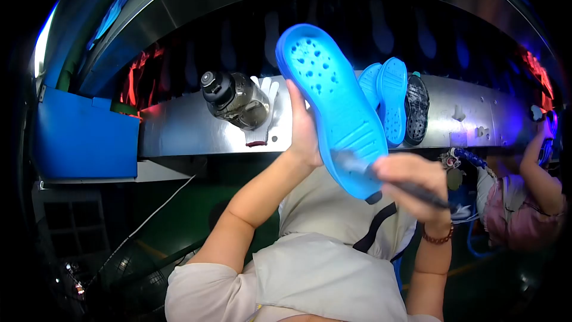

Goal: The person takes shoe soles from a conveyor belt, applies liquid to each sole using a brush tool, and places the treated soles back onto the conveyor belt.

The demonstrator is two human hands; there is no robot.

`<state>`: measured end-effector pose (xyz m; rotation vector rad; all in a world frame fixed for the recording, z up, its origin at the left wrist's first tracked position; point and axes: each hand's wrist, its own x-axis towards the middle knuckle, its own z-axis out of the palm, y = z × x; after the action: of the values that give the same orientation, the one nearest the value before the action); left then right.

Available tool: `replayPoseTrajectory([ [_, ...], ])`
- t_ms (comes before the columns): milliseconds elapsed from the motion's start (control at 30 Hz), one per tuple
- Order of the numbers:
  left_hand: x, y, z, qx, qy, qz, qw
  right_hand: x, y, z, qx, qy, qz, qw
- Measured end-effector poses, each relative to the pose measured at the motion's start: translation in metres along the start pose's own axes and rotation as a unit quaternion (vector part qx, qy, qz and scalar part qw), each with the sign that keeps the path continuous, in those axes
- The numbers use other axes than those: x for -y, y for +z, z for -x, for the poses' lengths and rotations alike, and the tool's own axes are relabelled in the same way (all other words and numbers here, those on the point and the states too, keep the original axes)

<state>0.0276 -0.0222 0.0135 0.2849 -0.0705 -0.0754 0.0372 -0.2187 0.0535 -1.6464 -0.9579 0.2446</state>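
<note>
A bright blue shoe sole (322,83), pitted with small holes at its far end and ridged toward the near end, is tilted up in front of me. My left hand (305,131) is closed around its left edge. Over the near end, my right hand (414,182) grips a dark-handled brush (420,194). Its pale, motion-blurred head is over the sole's surface; whether it touches cannot be made out. A small dark piece (373,197) shows at the sole's near tip.
On the metal ledge (179,131) are a dark bottle (238,101), a white glove (262,125), blue soles (392,95) and a black sole (417,110). Behind it runs a dark belt (339,21) with sole-shaped marks. A blue box (89,134) stands left; another person (521,203) sits right.
</note>
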Motion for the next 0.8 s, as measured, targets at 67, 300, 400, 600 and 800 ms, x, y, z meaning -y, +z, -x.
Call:
replayPoseTrajectory([
  [67,-0.010,0.000,-0.003,0.029,0.006,-0.012,0.999,0.003,0.002,0.006,0.092,-0.054,-0.021,0.994],
  [300,-0.027,0.010,-0.011,0.043,-0.010,-0.005,0.999,-0.010,-0.006,0.013,0.048,0.021,-0.050,0.997],
  [400,-0.032,0.016,-0.015,0.029,0.003,-0.078,0.997,-0.023,-0.006,0.016,0.033,-0.014,-0.215,0.976],
  [600,0.008,0.034,0.016,0.007,0.049,-0.058,0.997,-0.019,0.025,0.015,-0.181,0.083,-0.402,0.894],
  [800,0.012,0.015,0.015,-0.005,0.035,-0.046,0.998,-0.005,0.021,0.014,-0.175,0.026,-0.179,0.968],
])
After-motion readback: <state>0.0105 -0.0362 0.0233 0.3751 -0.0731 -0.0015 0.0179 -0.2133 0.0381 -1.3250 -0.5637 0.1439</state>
